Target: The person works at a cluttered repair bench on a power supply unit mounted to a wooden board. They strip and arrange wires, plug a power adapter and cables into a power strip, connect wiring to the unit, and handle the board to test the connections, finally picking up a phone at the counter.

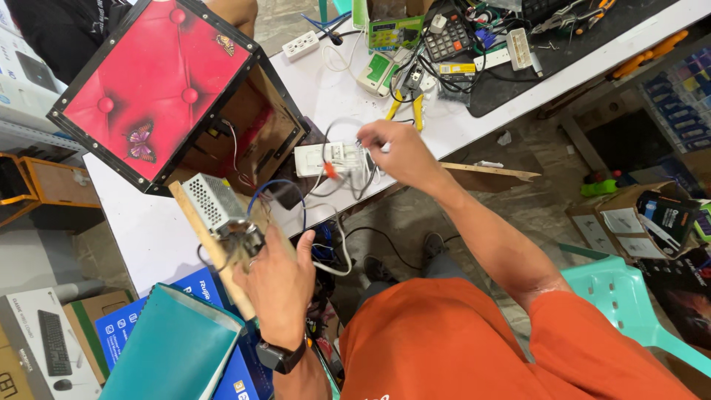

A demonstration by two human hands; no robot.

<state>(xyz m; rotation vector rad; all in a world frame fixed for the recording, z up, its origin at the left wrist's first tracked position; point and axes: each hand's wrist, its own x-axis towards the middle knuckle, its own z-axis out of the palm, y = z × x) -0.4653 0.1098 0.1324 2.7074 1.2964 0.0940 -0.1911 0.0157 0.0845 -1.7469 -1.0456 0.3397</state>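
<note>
I look down on a white counter (148, 230) from above. My left hand (278, 285), with a dark watch at the wrist, is wrapped around a wooden board (215, 248); the fingers are curled and pressed onto its edge. Fixed to the board just above that hand is a perforated metal box (211, 201), with a blue wire (278, 185) looping away from it toward my other hand. Up and to the left of the left hand stands a wooden case with a red padded lid (152, 85), its open side facing me. To the right, my right hand (396, 152) pinches thin wires (348, 159) between fingertips, right beside a white module (320, 159) lying on the counter. Beyond the right hand sit yellow-handled pliers (406, 107), a calculator (448, 37) and a tangle of cables. A teal chair (629, 304) stands below and to the right of that arm.
</note>
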